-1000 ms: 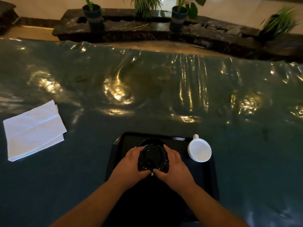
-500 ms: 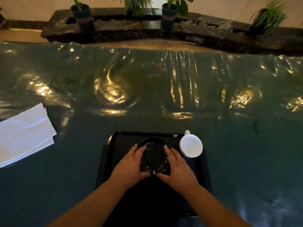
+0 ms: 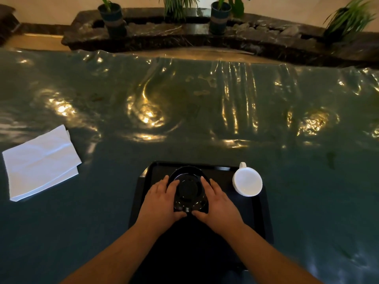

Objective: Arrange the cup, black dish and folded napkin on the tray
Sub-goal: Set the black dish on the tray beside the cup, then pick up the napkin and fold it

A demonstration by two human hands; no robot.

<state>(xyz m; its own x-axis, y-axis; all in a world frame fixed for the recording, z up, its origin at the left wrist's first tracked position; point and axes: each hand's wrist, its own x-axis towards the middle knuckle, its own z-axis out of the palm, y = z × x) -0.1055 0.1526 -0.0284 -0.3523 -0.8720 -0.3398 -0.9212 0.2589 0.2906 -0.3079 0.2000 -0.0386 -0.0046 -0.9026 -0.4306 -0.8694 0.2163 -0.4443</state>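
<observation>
A black tray (image 3: 242, 218) lies on the table close to me. The round black dish (image 3: 189, 191) sits in its far middle, glossy and hard to tell from the tray. My left hand (image 3: 162, 199) grips the dish's left side and my right hand (image 3: 217, 201) its right side, thumbs at the near rim. A white cup (image 3: 247, 182) with its handle pointing away stands at the tray's far right corner. The white folded napkin (image 3: 41, 160) lies on the table far to the left, off the tray.
A shiny dark green plastic cover (image 3: 184, 111) with wrinkles and light glare spreads over the whole table. Beyond its far edge runs a dark stone ledge (image 3: 184, 35) with several potted plants.
The dish has stayed on the tray between both hands. My fingers have spread a little along its sides. The view has shifted slightly as my head moved.
</observation>
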